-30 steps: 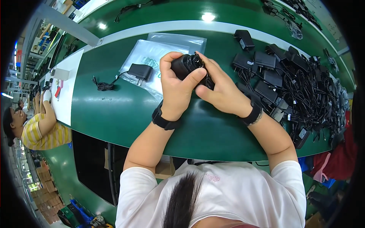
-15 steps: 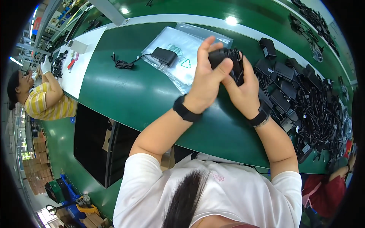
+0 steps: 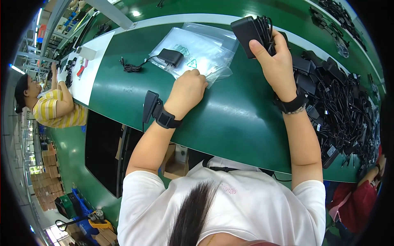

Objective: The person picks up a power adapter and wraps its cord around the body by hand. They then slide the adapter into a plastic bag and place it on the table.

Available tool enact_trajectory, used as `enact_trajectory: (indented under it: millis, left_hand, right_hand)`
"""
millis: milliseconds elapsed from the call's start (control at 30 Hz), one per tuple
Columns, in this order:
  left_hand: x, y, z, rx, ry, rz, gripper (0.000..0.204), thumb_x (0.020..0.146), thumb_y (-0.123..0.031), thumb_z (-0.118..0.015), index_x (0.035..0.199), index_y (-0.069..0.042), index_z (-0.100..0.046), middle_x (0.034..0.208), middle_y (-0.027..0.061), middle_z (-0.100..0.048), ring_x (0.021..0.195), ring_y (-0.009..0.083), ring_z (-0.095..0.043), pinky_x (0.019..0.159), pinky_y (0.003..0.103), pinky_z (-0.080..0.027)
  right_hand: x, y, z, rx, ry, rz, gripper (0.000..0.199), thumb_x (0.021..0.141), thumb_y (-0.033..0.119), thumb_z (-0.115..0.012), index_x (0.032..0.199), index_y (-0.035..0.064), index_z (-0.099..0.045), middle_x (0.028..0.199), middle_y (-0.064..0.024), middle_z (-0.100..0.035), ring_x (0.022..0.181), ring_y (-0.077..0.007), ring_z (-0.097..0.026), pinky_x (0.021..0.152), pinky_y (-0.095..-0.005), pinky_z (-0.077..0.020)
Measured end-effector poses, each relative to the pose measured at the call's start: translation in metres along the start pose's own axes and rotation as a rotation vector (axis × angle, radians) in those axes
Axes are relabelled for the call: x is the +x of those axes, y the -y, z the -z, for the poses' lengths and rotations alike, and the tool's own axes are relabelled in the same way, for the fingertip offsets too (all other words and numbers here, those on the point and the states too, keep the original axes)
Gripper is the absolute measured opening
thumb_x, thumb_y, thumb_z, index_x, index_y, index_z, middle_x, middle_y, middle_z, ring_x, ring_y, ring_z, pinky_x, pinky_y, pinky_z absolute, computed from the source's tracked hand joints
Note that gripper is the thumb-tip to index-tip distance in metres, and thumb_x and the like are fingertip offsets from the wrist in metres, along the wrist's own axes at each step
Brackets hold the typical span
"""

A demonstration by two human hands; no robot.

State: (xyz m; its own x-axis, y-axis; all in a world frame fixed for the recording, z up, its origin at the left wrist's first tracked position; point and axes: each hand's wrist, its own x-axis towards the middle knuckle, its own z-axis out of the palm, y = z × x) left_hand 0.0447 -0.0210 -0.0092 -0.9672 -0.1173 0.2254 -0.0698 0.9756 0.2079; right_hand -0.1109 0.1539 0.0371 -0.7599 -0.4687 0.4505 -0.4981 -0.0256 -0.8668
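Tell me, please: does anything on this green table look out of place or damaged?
Nothing looks damaged. The black adapters lie in a tangled heap at the right of the green table, and one adapter with a loose cable sits on the clear bags.

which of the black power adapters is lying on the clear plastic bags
The lone black adapter left of the left hand, its cord trailing left across the green table. Another is in the right hand; the rest are piled at right.

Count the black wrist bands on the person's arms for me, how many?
2. One black wrist band is on the left wrist, behind the left hand on the clear bags. The other wrist band is on the right wrist, below the right hand holding a black adapter.
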Motion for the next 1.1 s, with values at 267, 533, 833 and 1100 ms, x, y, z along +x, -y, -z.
enact_trajectory:
  millis: [267, 533, 833, 1100]
  left_hand:
    - [0.022, 0.039, 0.000, -0.457, -0.342, 0.422, 0.020, 0.080, -0.007, -0.050, 0.099, 0.000, -0.051, 0.073, 0.0212, -0.060, 0.069, 0.0374, -0.058, 0.061, 0.041, -0.046]
    - [0.027, 0.031, -0.004, -0.106, -0.286, 0.129, 0.025, 0.075, -0.019, -0.066, 0.092, -0.001, -0.061, 0.075, 0.0168, -0.061, 0.065, 0.0326, -0.059, 0.060, 0.038, -0.047]
    - [0.023, 0.020, 0.040, -0.352, 0.241, 0.342, 0.015, 0.071, -0.011, -0.066, 0.072, 0.004, -0.062, 0.062, 0.0104, -0.060, 0.058, 0.0142, -0.055, 0.054, 0.027, -0.043]
    - [0.010, 0.023, 0.036, -0.517, 0.261, 0.479, 0.026, 0.069, -0.006, -0.067, 0.091, 0.004, -0.058, 0.062, 0.0041, -0.054, 0.058, 0.0123, -0.052, 0.054, 0.025, -0.041]
  right_hand:
    - [0.005, 0.006, 0.005, 0.056, -0.026, 0.006, 0.048, 0.082, 0.026, -0.064, 0.115, -0.0034, -0.047, 0.093, -0.0042, -0.059, 0.078, -0.0081, -0.054, 0.070, -0.0208, -0.0445]
    - [0.003, 0.002, 0.007, 0.032, -0.002, -0.040, 0.051, 0.082, 0.025, -0.065, 0.118, -0.0045, -0.045, 0.099, -0.0062, -0.058, 0.086, -0.0097, -0.054, 0.074, -0.0221, -0.0441]
    - [0.005, 0.002, 0.007, 0.036, -0.008, -0.040, 0.049, 0.081, 0.024, -0.065, 0.117, -0.0044, -0.045, 0.098, -0.0068, -0.058, 0.081, -0.0098, -0.055, 0.072, -0.0224, -0.0458]
    - [0.004, 0.020, 0.010, 0.462, 0.051, -0.275, 0.038, 0.085, 0.023, -0.060, 0.111, -0.0021, -0.048, 0.093, -0.0064, -0.058, 0.078, -0.0123, -0.058, 0.066, -0.0242, -0.0494]
